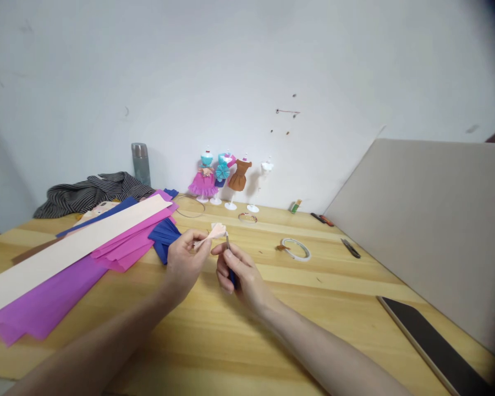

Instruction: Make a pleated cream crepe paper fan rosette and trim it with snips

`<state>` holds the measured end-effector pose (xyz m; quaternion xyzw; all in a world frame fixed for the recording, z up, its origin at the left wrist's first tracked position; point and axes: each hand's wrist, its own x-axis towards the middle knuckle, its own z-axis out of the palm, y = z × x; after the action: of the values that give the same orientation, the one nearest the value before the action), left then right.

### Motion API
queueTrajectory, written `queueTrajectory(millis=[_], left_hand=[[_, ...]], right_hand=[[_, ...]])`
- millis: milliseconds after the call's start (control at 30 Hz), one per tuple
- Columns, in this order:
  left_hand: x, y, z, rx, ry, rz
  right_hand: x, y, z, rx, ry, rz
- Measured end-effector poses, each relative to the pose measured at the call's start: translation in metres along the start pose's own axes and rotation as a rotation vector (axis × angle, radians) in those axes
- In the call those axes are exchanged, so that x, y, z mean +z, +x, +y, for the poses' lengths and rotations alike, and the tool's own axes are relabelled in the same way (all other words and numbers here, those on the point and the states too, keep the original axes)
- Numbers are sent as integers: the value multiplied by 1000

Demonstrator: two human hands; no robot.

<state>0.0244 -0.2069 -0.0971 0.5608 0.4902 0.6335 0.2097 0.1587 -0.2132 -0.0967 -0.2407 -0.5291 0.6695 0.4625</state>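
Note:
My left hand (pixel 188 259) is closed in a pinch on a small gathered piece of pale peach crepe paper (pixel 217 231), fanned out at its right end. My right hand (pixel 241 269) wraps round a slim tool (pixel 231 276) with a dark blue handle and a greyish tip. That tip points up and meets, or nearly meets, the right end of the paper; its exact kind is hard to make out. Both hands are held just above the wooden table (pixel 198 341), close together. Behind my left hand lies folded blue crepe paper (pixel 164 237).
Long crepe paper strips (pixel 86 242) are heaped at left, beside striped cloth (pixel 94 192) and a flask (pixel 141 164). Small dress forms (pixel 239 179) stand along the wall. A tape roll (pixel 296 250), a cutter (pixel 350 248) and a dark tablet-like slab (pixel 431 344) lie at right, near an upright board (pixel 429 231).

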Motion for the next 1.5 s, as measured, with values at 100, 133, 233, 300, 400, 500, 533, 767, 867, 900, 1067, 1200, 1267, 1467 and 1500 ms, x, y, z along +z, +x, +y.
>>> queueTrajectory(millis=[100,133,233,300,400,500,533,767,867,900,1067,1200,1267,1467,1500], left_hand=[[-2,2,-1,50,58,-8],[-3,3,-1,91,96,-9],[-8,7,-3,327,229,-19],[-11,10,-5,519,285,-56],[-12,13,-8,652,338,-140],[-11,14,-9,696,347,-207],[-10,14,-9,711,341,-224],[-12,15,-2,739,392,-297],[-13,16,-3,707,367,-353],[-13,17,-4,690,343,-381],[-13,17,-4,608,242,-545],[-15,18,1,567,191,-635],[-16,19,3,559,179,-648],[-17,17,5,620,191,-692],[-16,17,5,626,199,-698]], right_hand=[[-5,4,2,-60,-71,38],[-8,6,2,-86,-104,61],[-17,11,-4,-155,-224,161],[-23,13,-13,-229,-356,237],[-29,12,-31,-411,-711,245],[-31,9,-45,-643,-1019,83],[-31,8,-47,-695,-1070,20],[-31,9,-48,-374,-855,-4],[-31,10,-46,-213,-718,-30],[-31,11,-46,-160,-679,-39],[-36,17,-38,-17,-457,40],[-40,20,-33,27,-362,52],[-41,20,-32,44,-328,39],[-39,20,-33,72,-253,10],[-39,20,-34,73,-246,10]])
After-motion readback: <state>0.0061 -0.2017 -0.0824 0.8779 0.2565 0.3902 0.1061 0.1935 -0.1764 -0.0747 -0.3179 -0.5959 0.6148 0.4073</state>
